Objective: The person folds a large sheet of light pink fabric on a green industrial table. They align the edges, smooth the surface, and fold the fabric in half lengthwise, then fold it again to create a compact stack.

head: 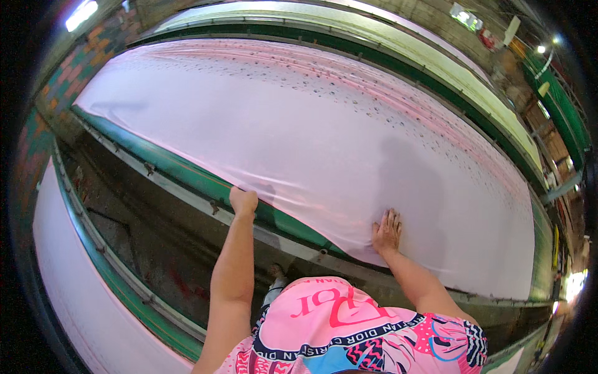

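A long pale pink fabric sheet covers most of a green-topped table. Dark speckles and darker pink streaks run along its far side. My left hand is closed on the near edge of the cloth, over the strip of bare green surface. From that grip, creases spread to the right through the fabric. My right hand rests palm down on the cloth near its front edge, fingers slightly spread. Between my hands the edge of the sheet curves towards me.
A metal rail with small clamp-like fittings runs along the table's near side. Behind me to the left stands another table with pale cloth. Yellowish fabric covers a table beyond. A dark floor aisle separates the near tables.
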Demonstrator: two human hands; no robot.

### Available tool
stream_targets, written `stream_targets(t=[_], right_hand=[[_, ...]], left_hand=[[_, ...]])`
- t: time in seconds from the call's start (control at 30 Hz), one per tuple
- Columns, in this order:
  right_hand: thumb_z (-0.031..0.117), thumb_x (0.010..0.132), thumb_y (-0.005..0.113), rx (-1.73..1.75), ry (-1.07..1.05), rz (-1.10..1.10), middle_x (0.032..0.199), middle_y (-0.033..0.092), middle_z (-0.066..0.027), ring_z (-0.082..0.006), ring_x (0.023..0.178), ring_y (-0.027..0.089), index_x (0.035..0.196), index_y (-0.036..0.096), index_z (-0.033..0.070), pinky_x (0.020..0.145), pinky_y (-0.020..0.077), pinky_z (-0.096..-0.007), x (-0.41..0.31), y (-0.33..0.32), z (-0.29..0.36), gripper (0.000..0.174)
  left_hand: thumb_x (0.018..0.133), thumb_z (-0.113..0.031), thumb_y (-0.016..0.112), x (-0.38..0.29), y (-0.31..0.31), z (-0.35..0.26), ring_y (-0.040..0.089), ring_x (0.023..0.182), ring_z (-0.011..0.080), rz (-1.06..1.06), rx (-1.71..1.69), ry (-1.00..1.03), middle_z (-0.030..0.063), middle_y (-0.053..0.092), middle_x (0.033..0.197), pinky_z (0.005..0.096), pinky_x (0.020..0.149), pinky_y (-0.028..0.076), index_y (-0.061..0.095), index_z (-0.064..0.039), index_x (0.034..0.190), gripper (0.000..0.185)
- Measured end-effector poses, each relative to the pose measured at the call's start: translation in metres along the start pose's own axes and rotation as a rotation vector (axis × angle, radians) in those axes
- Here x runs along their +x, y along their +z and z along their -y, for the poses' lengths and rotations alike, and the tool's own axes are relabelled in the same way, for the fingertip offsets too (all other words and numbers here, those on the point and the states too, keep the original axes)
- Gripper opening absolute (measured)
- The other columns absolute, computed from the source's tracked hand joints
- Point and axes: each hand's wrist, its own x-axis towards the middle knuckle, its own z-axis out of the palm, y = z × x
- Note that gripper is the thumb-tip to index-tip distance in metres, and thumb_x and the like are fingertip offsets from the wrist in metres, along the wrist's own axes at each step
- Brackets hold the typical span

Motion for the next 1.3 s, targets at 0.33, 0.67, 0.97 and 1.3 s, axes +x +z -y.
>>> stream_targets(t=[0.33, 0.67, 0.97, 1.3], right_hand=[[0.048, 0.113, 0.053, -0.011, -0.223, 0.011, 0.187, 0.018, -0.0234, -0.0466, 0.173, 0.014, 0.178, 0.023, -0.002, 0.14, 0.0129, -0.0605, -0.002, 0.021, 0.105, 0.087], [0.05, 0.112, 0.054, 0.009, -0.466, -0.037, 0.186, 0.023, -0.0223, -0.0445, 0.173, 0.018, 0.176, 0.031, 0.0, 0.14, 0.014, -0.0595, 0.025, 0.016, 0.193, 0.085], [0.052, 0.113, 0.052, 0.024, -0.786, -0.023, 0.186, 0.03, -0.0145, -0.0437, 0.171, 0.026, 0.174, 0.045, 0.021, 0.138, 0.0203, -0.0603, 0.036, -0.001, 0.253, 0.069], [0.052, 0.114, 0.051, -0.035, -1.184, 0.03, 0.185, 0.034, -0.0082, -0.0451, 0.17, 0.027, 0.17, 0.053, 0.034, 0.137, 0.0219, -0.0653, 0.04, 0.0, 0.344, 0.059]], left_hand=[[0.096, -0.021, 0.078, -0.018, -0.008, -0.028, 0.083, 0.081, 0.0308, 0.13, 0.413, -0.021, 0.0281, 0.081, 0.095, 0.0428, 0.074, 0.066, 0.08, 0.007, 0.095, 0.028], [0.096, -0.012, 0.076, -0.012, 0.023, -0.006, 0.064, 0.068, 0.0209, -0.101, -0.7, -0.453, 0.0055, 0.064, 0.08, 0.0406, 0.061, 0.051, 0.059, -0.002, 0.096, 0.019], [0.11, -0.02, 0.072, -0.05, -0.034, -0.018, 0.049, 0.049, 0.0149, 0.118, -0.397, -0.436, 0.0028, 0.061, 0.075, 0.0344, 0.043, 0.034, 0.066, -0.004, 0.101, 0.02], [0.106, -0.017, 0.072, -0.044, -0.052, -0.017, 0.065, 0.05, 0.0189, 0.236, -0.236, -0.39, 0.0075, 0.069, 0.078, 0.0351, 0.044, 0.05, 0.068, 0.002, 0.11, 0.019]])
